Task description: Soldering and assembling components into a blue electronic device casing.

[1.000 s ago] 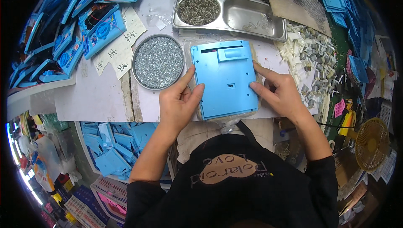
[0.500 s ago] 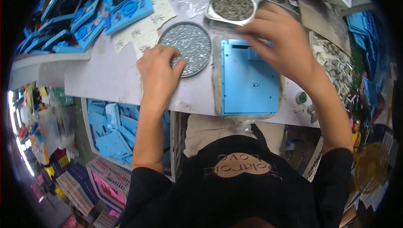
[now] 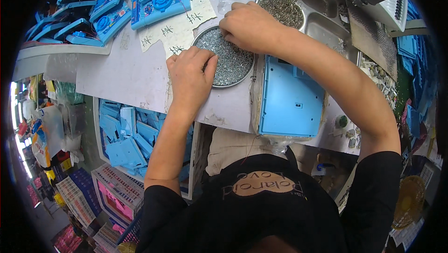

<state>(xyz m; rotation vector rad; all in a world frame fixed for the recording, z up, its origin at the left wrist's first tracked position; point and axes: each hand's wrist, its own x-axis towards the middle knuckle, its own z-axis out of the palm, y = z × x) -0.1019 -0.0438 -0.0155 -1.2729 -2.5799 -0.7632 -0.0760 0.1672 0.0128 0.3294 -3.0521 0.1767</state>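
A round grey dish full of small silvery screws lies on the table in front of me. At the dish's left rim, my left hand rests with curled fingers and thumb drawn in; what they hold, if anything, is hidden. My right hand reaches across over the far side of the dish, its fingers bent down at the screws and closed, the tips mostly out of sight. Just right of the dish, a flat light-blue plastic panel lies on a pad, partly under my right forearm.
Beyond my right hand, a dish of darker small metal parts sits by a metal tray. Blue toy casings pile up at far left, near marked paper. A crate below holds blue panels. Pale small parts lie right.
My right hand has moved left from above the blue panel to the dish of screws. My left hand stays by the dish's rim, its thumb drawn closer to the fingers. The whole view has shifted slightly.
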